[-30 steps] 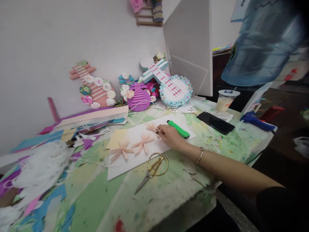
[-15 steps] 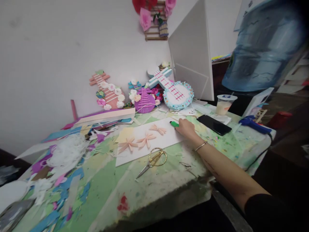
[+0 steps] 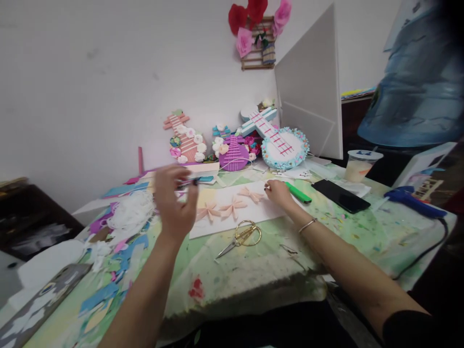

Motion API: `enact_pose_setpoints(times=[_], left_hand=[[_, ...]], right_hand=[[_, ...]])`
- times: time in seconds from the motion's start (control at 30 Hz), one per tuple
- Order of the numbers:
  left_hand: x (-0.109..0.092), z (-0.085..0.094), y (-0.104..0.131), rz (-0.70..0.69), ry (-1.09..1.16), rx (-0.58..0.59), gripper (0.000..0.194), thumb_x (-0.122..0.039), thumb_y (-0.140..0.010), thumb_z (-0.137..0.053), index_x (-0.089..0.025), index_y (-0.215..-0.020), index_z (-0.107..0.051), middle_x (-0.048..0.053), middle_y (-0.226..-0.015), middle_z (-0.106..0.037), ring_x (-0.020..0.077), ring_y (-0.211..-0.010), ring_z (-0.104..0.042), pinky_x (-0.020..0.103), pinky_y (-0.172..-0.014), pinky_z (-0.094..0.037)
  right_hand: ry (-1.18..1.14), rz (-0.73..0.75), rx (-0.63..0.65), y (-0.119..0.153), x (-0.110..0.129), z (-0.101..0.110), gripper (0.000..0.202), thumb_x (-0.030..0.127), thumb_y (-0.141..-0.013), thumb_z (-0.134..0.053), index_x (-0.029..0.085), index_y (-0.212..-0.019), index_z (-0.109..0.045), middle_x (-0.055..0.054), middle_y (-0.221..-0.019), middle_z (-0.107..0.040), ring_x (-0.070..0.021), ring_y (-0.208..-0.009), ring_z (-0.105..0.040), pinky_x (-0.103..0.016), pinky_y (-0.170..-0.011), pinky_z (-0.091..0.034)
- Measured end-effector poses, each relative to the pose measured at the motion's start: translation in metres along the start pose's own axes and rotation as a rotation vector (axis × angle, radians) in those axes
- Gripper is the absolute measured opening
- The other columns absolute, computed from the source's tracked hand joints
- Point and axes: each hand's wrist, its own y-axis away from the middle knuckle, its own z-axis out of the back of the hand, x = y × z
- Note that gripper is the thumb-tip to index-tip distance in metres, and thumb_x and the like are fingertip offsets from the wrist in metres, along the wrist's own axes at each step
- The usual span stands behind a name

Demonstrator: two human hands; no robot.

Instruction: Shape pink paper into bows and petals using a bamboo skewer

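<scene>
My left hand (image 3: 176, 200) is raised over the table, left of the white sheet, blurred, with thumb and fingers apart and nothing visible between them. At the right part of the white sheet (image 3: 213, 231), my right hand (image 3: 278, 192) has its fingers pinched together; what they hold, if anything, is too small to tell. Three folded pale pink paper pieces, one of them (image 3: 234, 207) in the middle, lie on the sheet. A green pen (image 3: 299, 193) rests just right of my right hand. Gold-handled scissors (image 3: 242, 237) lie in front of the sheet.
A black phone (image 3: 340, 195), a lidded cup (image 3: 358, 166) and a blue glue gun (image 3: 415, 200) are on the right. White string (image 3: 132, 212) and paper scraps cover the left. Decorated paper instruments, including a purple one (image 3: 234, 154), stand along the wall.
My left hand has come into view from the left. The green pen has left my right hand and lies on the table. The camera view has shifted left.
</scene>
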Motion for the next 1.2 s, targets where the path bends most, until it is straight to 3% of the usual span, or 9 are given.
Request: enact_pose_setpoints(times=[0.13, 0.23, 0.33, 0.5, 0.63, 0.83, 1.0, 1.2], left_hand=[[0.034, -0.046, 0.013, 0.165, -0.090, 0.401, 0.008, -0.011, -0.072, -0.054, -0.016, -0.077, -0.059, 0.002, -0.078, -0.058, 0.0148, -0.070, -0.055, 0.029, -0.067, -0.048], [0.051, -0.076, 0.036, 0.194, -0.090, 0.480, 0.007, -0.012, -0.070, -0.054, -0.017, -0.070, -0.058, 0.002, -0.071, -0.059, 0.0143, -0.063, -0.055, 0.028, -0.062, -0.047], [0.053, -0.090, 0.060, 0.156, -0.085, 0.521, 0.011, -0.013, -0.071, -0.052, -0.017, -0.074, -0.062, 0.005, -0.078, -0.062, 0.0192, -0.078, -0.056, 0.034, -0.073, -0.046], [0.048, -0.093, 0.078, 0.021, -0.024, 0.604, 0.018, -0.011, -0.070, -0.054, -0.019, -0.082, -0.065, 0.007, -0.087, -0.065, 0.0228, -0.090, -0.053, 0.038, -0.085, -0.040], [0.046, -0.093, 0.079, -0.027, 0.033, 0.601, 0.014, -0.017, -0.072, -0.057, -0.018, -0.084, -0.065, 0.007, -0.084, -0.066, 0.0219, -0.083, -0.054, 0.037, -0.081, -0.039], [0.040, -0.087, 0.078, -0.031, 0.119, 0.571, 0.008, -0.022, -0.073, -0.060, -0.017, -0.076, -0.066, 0.005, -0.073, -0.066, 0.0191, -0.073, -0.054, 0.034, -0.074, -0.039], [0.036, -0.084, 0.076, 0.011, 0.182, 0.545, 0.011, -0.021, -0.077, -0.056, -0.017, -0.072, -0.066, 0.007, -0.073, -0.066, 0.0193, -0.074, -0.055, 0.034, -0.074, -0.040], [0.042, -0.084, 0.076, 0.180, 0.261, 0.462, 0.012, -0.019, -0.076, -0.054, -0.017, -0.073, -0.066, 0.007, -0.074, -0.067, 0.0202, -0.075, -0.059, 0.033, -0.071, -0.044]], right_hand=[[-0.084, 0.090, 0.046, -0.005, 0.035, -0.010, 0.027, 0.020, -0.082, -0.047, 0.016, -0.101, -0.065, -0.010, -0.101, -0.067, -0.0189, -0.095, -0.060, -0.024, -0.076, -0.040], [-0.150, 0.149, 0.137, -0.008, 0.058, -0.021, 0.021, 0.022, -0.072, -0.060, 0.018, -0.090, -0.069, -0.007, -0.090, -0.070, -0.0164, -0.082, -0.062, -0.021, -0.067, -0.040], [-0.204, 0.202, 0.186, -0.005, 0.071, -0.035, 0.016, 0.023, -0.067, -0.065, 0.018, -0.081, -0.070, -0.004, -0.083, -0.071, -0.0146, -0.075, -0.062, -0.020, -0.061, -0.038], [-0.290, 0.260, 0.147, 0.006, 0.060, -0.048, 0.016, 0.025, -0.074, -0.057, 0.016, -0.076, -0.070, -0.007, -0.081, -0.070, -0.0160, -0.076, -0.060, -0.022, -0.063, -0.037], [-0.424, 0.364, 0.163, 0.008, 0.051, -0.048, 0.017, 0.013, -0.069, -0.057, 0.018, -0.077, -0.071, -0.003, -0.079, -0.070, -0.0139, -0.074, -0.060, -0.021, -0.065, -0.038], [-0.664, 0.509, 0.224, 0.009, 0.058, -0.053, 0.022, 0.010, -0.069, -0.055, 0.017, -0.080, -0.072, 0.000, -0.077, -0.070, -0.0128, -0.076, -0.060, -0.020, -0.068, -0.042], [-0.796, 0.506, 0.211, 0.011, 0.058, -0.057, 0.020, 0.016, -0.071, -0.056, 0.016, -0.082, -0.073, -0.001, -0.074, -0.069, -0.0135, -0.071, -0.059, -0.021, -0.064, -0.043], [-0.901, 0.496, 0.209, 0.011, 0.056, -0.052, 0.017, 0.023, -0.070, -0.061, 0.017, -0.082, -0.072, -0.001, -0.078, -0.069, -0.0138, -0.073, -0.060, -0.022, -0.064, -0.044]])
